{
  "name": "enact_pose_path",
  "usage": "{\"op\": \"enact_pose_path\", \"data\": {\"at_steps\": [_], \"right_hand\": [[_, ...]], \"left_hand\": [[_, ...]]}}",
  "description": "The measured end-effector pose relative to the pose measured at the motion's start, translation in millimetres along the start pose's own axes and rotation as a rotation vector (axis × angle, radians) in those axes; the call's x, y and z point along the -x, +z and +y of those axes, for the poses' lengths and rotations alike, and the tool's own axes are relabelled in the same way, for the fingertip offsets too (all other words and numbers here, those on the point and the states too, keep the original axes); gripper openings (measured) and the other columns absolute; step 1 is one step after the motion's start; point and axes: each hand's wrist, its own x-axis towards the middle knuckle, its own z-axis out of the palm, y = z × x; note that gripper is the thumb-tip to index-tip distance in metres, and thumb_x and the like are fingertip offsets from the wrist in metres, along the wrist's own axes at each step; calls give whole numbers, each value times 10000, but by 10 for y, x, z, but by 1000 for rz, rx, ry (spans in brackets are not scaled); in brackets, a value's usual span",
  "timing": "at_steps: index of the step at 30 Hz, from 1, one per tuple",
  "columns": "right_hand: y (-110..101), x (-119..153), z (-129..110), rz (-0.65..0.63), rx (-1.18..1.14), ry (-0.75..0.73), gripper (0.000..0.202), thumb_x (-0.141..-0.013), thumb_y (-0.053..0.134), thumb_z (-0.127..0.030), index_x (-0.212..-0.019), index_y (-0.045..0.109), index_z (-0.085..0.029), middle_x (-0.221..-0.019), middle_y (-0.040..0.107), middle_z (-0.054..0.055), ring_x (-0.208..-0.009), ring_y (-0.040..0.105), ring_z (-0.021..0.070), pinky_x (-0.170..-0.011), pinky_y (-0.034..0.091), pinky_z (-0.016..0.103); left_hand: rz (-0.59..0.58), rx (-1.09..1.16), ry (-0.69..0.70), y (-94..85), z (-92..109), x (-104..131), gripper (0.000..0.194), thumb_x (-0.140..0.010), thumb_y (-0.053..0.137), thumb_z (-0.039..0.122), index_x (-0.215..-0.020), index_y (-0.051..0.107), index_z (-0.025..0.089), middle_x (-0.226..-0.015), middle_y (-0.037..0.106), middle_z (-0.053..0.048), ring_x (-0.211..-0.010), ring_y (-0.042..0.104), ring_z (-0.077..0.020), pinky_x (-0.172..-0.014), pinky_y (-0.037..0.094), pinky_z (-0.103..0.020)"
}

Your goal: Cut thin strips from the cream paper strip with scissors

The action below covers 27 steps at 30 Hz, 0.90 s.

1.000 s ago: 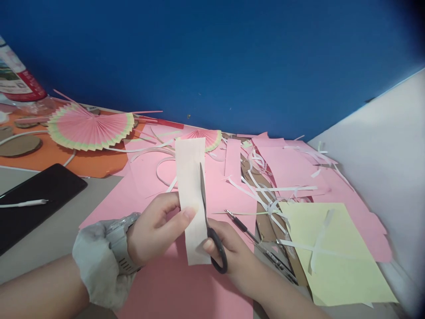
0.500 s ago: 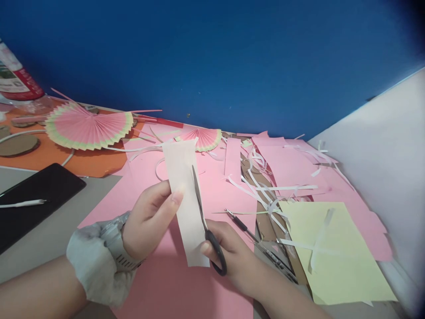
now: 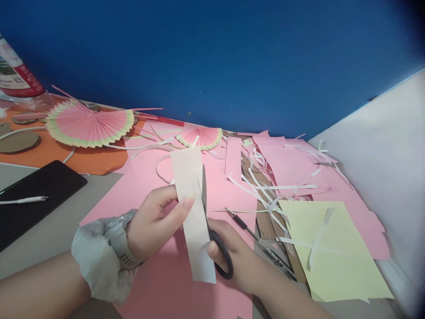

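Observation:
My left hand [image 3: 161, 219] pinches a long white paper strip [image 3: 195, 248] between thumb and fingers, holding it upright above a large pink sheet [image 3: 166, 288]. Around the black handles of a pair of scissors [image 3: 221, 254] my right hand [image 3: 235, 252] is closed. The scissor blades lie along the right edge of the strip, partly behind it. From the strip's top edge a narrow sliver of paper sticks up. Some of my left fingers are hidden behind the strip.
Pink-and-yellow pleated paper fans [image 3: 91, 124] lie at the back. A phone [image 3: 43, 195] and a bottle [image 3: 18, 71] are on the left. To the right lie a pen [image 3: 241, 221], white paper scraps [image 3: 285, 187] and a pale yellow sheet [image 3: 345, 270]. A blue panel [image 3: 212, 57] stands behind.
The strip and both hands have shifted slightly right and down. The scissor blades, earlier over the strip's front face, now lie along its right edge, partly behind it.

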Motion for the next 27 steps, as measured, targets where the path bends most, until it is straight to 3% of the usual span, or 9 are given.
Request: {"op": "enact_pose_path", "data": {"at_steps": [4, 10, 16, 27], "right_hand": [[18, 4, 28, -4, -16, -26, 506, -847, 325, -626, -829, 524, -161, -701, 341, -7, -642, 307, 143, -579, 318, 253], [27, 12, 39, 24, -56, -46, 453, -864, 365, -573, -941, 540, -162, -719, 365, -6, -662, 321, 144, -586, 303, 246], [32, -34, 16, 2, -171, -90, 433, -858, 403, -564, -836, 545, -155, -701, 342, -26, -628, 275, 120, -566, 250, 233], [41, -24, 38, 0, -213, -41, 445, -840, 418, -580, -809, 530, -151, -695, 324, -24, -632, 267, 126, -566, 232, 245]], "left_hand": [[6, 6, 1, -1, 2, -5, 297, -879, 390, 239, -601, 449, 154, -562, 376, 46, -508, 351, -71, -463, 320, -187], [6, 8, 0, 0, 8, 5, 303, -881, 387, 244, -595, 445, 162, -548, 380, 47, -490, 353, -71, -445, 312, -191], [26, 1, 16, 6, 11, -9, 306, -869, 397, 233, -572, 442, 172, -509, 384, 52, -458, 370, -72, -424, 318, -193], [30, 13, 24, 4, 22, -5, 296, -852, 407, 200, -559, 441, 179, -504, 408, 54, -451, 384, -73, -424, 330, -194]]}}
